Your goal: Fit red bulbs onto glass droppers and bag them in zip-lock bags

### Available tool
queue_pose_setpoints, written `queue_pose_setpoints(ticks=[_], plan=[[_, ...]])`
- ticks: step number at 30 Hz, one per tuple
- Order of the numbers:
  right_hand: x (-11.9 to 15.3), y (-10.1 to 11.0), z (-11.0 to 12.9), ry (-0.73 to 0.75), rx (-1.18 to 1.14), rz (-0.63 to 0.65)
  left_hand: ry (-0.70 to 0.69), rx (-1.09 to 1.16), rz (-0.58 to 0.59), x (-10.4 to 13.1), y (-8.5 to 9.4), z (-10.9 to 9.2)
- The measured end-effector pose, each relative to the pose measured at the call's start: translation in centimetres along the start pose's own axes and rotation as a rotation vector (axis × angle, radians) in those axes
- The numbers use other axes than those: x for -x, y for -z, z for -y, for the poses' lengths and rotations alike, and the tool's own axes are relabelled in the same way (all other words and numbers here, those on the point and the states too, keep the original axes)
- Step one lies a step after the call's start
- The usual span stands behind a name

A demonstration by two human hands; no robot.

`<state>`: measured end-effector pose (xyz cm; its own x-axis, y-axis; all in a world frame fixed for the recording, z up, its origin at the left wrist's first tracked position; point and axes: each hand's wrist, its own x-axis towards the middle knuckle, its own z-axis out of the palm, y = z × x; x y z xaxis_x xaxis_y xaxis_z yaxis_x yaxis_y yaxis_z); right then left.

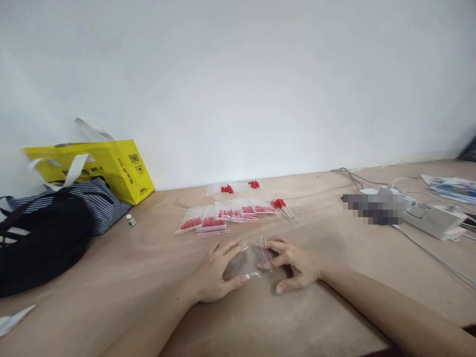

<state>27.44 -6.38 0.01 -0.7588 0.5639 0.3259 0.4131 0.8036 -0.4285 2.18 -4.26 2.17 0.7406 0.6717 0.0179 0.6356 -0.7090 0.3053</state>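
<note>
A clear zip bag (249,263) with a red line at its zip end lies on the table between my hands. My left hand (217,272) rests at its left side, fingers spread, thumb on the near edge and fingertips by the far edge. On the right, my right hand (295,263) has its fingers stretched over the zip end, its thumb apart on the table. Beyond them sit several zip bags (211,223) holding red pieces, overlapping in a row. Beside these is a small bunch of red-tipped sticks (284,209).
Two groups of small red pieces (226,189) lie on clear bags near the wall. At left are a yellow bag (126,168), a black bag (44,238) and a small bottle (131,220). A power strip (435,220) with cables is at right, near printed sheets (451,187).
</note>
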Motion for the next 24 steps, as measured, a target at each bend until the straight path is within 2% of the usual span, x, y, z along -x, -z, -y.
queue_pose_setpoints(ticks=[3, 7, 10, 11, 13, 15, 17, 19, 24], plan=[[-0.2, 0.2, 0.1, -0.009, -0.005, 0.013, 0.000, -0.019, -0.056, -0.5, -0.6, -0.2], [-0.1, 0.5, 0.3, -0.043, -0.111, 0.004, -0.037, 0.007, -0.030, -1.0, -1.3, -0.1], [-0.1, 0.4, -0.2, -0.108, -0.247, -0.051, -0.028, 0.022, -0.033, -1.0, -1.3, 0.1], [-0.1, 0.5, -0.7, -0.161, -0.277, -0.105, -0.028, 0.025, -0.034, -1.0, -1.3, 0.1], [-0.3, 0.7, -2.3, -0.350, -0.252, -0.297, -0.031, 0.033, -0.039, -1.0, -1.3, 0.2], [-0.7, 1.4, -4.6, -0.642, -0.078, -0.581, -0.034, 0.042, -0.050, -1.0, -1.4, 0.3], [-1.1, 2.3, -6.9, -0.925, 0.108, -0.745, -0.034, 0.050, -0.060, -1.0, -1.5, 0.4], [-1.7, 3.1, -9.0, -1.053, 0.200, -0.761, -0.032, 0.054, -0.062, -1.1, -1.6, 0.5], [-3.2, 3.4, -11.5, -1.130, 0.189, -0.729, -0.025, 0.058, -0.056, -1.1, -1.7, 0.5]])
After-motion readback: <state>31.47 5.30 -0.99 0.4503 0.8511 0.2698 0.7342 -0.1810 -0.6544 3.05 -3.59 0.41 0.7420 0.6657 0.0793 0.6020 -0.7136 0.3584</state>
